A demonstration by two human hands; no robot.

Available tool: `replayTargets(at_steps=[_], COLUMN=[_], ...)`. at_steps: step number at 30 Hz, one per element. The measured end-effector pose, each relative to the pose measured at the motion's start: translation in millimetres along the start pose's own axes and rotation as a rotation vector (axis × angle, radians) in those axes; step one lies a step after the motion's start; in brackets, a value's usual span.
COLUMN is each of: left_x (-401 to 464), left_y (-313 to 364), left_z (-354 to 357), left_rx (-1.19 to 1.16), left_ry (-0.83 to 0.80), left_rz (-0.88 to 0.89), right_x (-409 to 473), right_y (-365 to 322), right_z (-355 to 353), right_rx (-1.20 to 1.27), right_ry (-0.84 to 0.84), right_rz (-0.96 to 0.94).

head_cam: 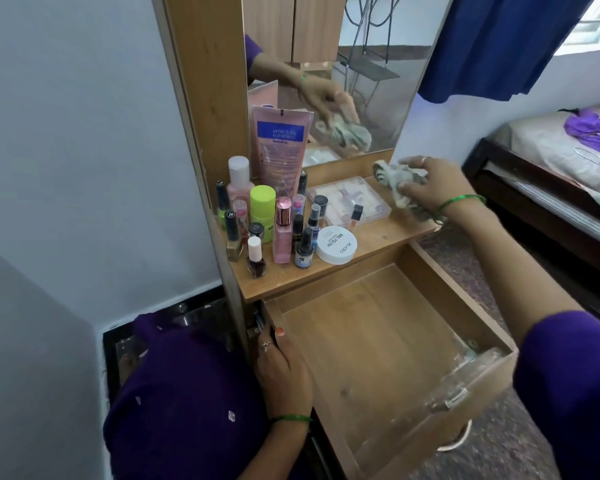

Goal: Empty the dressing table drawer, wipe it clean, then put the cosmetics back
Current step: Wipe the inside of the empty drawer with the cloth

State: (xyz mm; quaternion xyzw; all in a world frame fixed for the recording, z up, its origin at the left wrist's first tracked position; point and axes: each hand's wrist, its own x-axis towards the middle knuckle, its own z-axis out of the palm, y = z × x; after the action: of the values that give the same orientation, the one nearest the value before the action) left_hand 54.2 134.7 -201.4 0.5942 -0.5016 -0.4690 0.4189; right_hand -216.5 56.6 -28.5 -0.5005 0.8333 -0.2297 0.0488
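Your dressing table (205, 98) stands against the wall, its mirror (378, 81) showing your right arm and the cloth in reflection. To the right sits a bed (541, 157) with purple clothing on it, under a blue curtain (492, 39).

The drawer (388, 344) is pulled fully out below the tabletop (385, 237), and its wooden floor is bare; nothing lies inside. Its handle shows at the front panel, lower right.

Your right hand (433, 188) hovers over the right end of the tabletop, its fingers clamped on a crumpled pale cloth (399, 185), which hangs just above the wood beside the clear plastic box (349, 199). Your left hand (281, 365) rests on the drawer's left wall near its back corner, fingers curled together over the top edge.

The cosmetics all stand on the left part of the tabletop: a tall pink tube (280, 147) leaning against the mirror, a pink bottle with a white cap (239, 181), a lime green container (262, 209), a pink perfume bottle (283, 230), a white round jar (336, 244), and small nail polish bottles (256, 258) crowded at the front.
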Motion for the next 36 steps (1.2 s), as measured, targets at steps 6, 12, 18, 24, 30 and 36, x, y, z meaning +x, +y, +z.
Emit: replayTargets(at_steps=[6, 12, 18, 24, 30, 36], left_x=[0.6, 3.0, 2.7, 2.1, 3.2, 0.9], left_y=[3.5, 0.4, 7.8, 11.7, 8.1, 12.8], left_z=[-2.0, -3.9, -6.5, -7.7, -7.4, -6.1], left_rx=[0.012, 0.016, 0.012, 0.012, 0.042, 0.045], left_ry=[-0.002, -0.028, -0.051, -0.064, -0.049, -0.052], left_rz=[0.020, -0.001, -0.058, -0.044, -0.049, -0.066], right_x=[32.9, 37.5, 44.6, 14.3, -4.0, 19.0], right_y=[15.7, 25.3, 25.7, 25.0, 33.5, 27.8], right_z=[51.8, 72.1, 71.7, 56.9, 51.1, 62.3], right_rx=[-0.191, -0.261, -0.200, -0.011, -0.548, -0.656], right_ry=[-0.152, -0.010, -0.017, 0.049, -0.100, -0.038], right_rz=[0.057, 0.109, 0.112, -0.193, -0.474, -0.604])
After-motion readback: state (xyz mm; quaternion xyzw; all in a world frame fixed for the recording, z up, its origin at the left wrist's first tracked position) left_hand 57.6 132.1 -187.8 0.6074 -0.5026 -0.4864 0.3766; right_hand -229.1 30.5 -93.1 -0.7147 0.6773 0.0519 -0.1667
